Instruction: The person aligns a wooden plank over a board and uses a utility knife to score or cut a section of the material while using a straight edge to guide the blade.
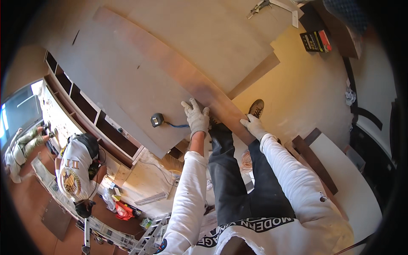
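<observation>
The left hand [197, 119], gloved, has its fingers loosely spread and its thumb apart, and lies at the left edge of the plank; it does not look closed around anything. The right hand [255, 126], also gloved, is on the opposite edge near the plank's close end, thumb over the top face. Its fingers are partly out of sight, so I cannot tell whether they grip the underside.

Largest is the grey sheet [110, 89] to the left; a second sheet [225, 42] lies beyond. The brown plank [170, 63] runs across from upper left to lower right, its near end jutting past the sheet toward the person's thighs. That overhang looks like the main risk: should the right hand ease off, the end could dip or swing, and the plank could slide and scuff the face beneath.

A co-worker [76, 165] bends over at the left, well apart. The black-and-red box [315, 41] sits at upper right, out of reach. The right shoe [256, 108] shows just beside the plank, where a dropped end might strike it.

Smallest, the tape [157, 120] rests on the grey sheet, its blue strap [177, 125] reaching toward the left hand; a sideways sweep could snag the strap and drag the tape off.
</observation>
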Demonstrator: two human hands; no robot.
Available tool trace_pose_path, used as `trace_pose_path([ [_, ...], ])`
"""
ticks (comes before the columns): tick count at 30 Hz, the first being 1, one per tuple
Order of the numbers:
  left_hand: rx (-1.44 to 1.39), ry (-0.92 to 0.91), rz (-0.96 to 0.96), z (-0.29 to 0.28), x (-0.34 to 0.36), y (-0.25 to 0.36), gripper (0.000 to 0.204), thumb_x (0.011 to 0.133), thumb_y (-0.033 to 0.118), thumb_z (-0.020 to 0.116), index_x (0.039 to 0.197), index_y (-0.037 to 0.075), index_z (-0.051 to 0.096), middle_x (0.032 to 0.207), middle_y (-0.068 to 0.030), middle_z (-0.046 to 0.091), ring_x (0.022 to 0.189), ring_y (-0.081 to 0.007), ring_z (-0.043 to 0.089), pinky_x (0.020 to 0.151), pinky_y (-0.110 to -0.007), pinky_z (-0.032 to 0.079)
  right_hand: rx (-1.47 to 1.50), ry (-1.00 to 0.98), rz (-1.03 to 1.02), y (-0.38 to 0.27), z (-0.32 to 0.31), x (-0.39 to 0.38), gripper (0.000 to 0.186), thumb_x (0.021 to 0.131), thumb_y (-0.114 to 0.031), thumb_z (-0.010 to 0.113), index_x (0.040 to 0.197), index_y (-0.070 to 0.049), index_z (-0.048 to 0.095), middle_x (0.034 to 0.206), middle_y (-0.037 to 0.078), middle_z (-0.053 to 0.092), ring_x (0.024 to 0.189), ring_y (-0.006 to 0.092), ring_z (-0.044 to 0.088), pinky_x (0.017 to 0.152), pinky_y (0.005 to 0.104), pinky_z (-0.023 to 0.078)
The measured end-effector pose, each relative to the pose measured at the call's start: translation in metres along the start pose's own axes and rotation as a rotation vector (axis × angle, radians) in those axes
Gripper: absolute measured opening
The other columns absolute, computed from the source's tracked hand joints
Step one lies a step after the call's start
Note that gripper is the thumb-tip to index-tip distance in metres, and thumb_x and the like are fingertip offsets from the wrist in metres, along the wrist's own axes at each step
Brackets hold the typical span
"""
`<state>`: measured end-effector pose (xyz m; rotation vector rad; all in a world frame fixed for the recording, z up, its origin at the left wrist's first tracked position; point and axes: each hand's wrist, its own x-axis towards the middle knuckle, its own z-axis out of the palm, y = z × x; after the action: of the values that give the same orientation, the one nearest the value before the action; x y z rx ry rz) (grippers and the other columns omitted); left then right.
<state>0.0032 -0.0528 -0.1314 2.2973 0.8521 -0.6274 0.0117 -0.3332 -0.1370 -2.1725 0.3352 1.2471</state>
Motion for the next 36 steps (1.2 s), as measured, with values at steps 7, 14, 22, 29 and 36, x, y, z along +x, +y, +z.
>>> trace_pose_path([
  [7, 0.028, -0.052, 0.034, 0.001, 0.004, -0.002, 0.081, 0.097, 0.031, 0.069, 0.163, 0.006, 0.029, 0.169, -0.0360, 0.005, 0.154, -0.0523, 0.022, 0.124, -0.048, 0.029, -0.086, 0.022, 0.019, -0.010, -0.006, -0.012, 0.056, 0.096, -0.050, 0.064, 0.122, -0.002, 0.063, 0.120, 0.031, 0.068, 0.117, 0.0472, 0.064, 0.099, 0.0525, 0.049],
  [14, -0.012, -0.055, 0.070, -0.003, 0.010, -0.016, 0.077, 0.098, 0.027, 0.067, 0.163, 0.008, 0.030, 0.169, -0.0353, 0.006, 0.154, -0.0525, 0.021, 0.124, -0.049, 0.029, -0.104, 0.012, 0.014, -0.022, -0.008, -0.020, 0.057, 0.098, -0.050, 0.061, 0.130, -0.003, 0.061, 0.123, 0.029, 0.069, 0.118, 0.0467, 0.064, 0.100, 0.0518, 0.049],
  [22, -0.052, -0.049, 0.091, -0.009, 0.008, -0.011, 0.071, 0.096, 0.022, 0.066, 0.160, 0.008, 0.038, 0.169, -0.0339, 0.009, 0.154, -0.0497, 0.024, 0.124, -0.047, 0.031, -0.094, 0.104, -0.047, -0.009, 0.005, -0.018, 0.063, 0.098, -0.053, 0.060, 0.132, -0.001, 0.061, 0.126, 0.031, 0.067, 0.120, 0.0476, 0.062, 0.102, 0.0520, 0.048],
  [29, -0.022, -0.059, 0.075, -0.011, 0.008, -0.021, 0.071, 0.096, 0.023, 0.067, 0.160, 0.009, 0.039, 0.170, -0.0325, 0.009, 0.153, -0.0482, 0.027, 0.122, -0.048, 0.034, -0.101, 0.030, -0.019, -0.019, 0.007, -0.021, 0.062, 0.097, -0.052, 0.061, 0.134, -0.003, 0.061, 0.127, 0.030, 0.067, 0.120, 0.0463, 0.063, 0.102, 0.0517, 0.049],
  [36, 0.038, -0.058, 0.031, -0.011, 0.005, -0.003, 0.074, 0.095, 0.032, 0.071, 0.160, 0.012, 0.041, 0.170, -0.0310, 0.010, 0.153, -0.0460, 0.028, 0.119, -0.050, 0.038, -0.100, 0.057, -0.022, -0.011, 0.006, -0.019, 0.060, 0.097, -0.052, 0.061, 0.130, -0.001, 0.061, 0.124, 0.031, 0.068, 0.118, 0.0477, 0.063, 0.101, 0.0520, 0.049],
])
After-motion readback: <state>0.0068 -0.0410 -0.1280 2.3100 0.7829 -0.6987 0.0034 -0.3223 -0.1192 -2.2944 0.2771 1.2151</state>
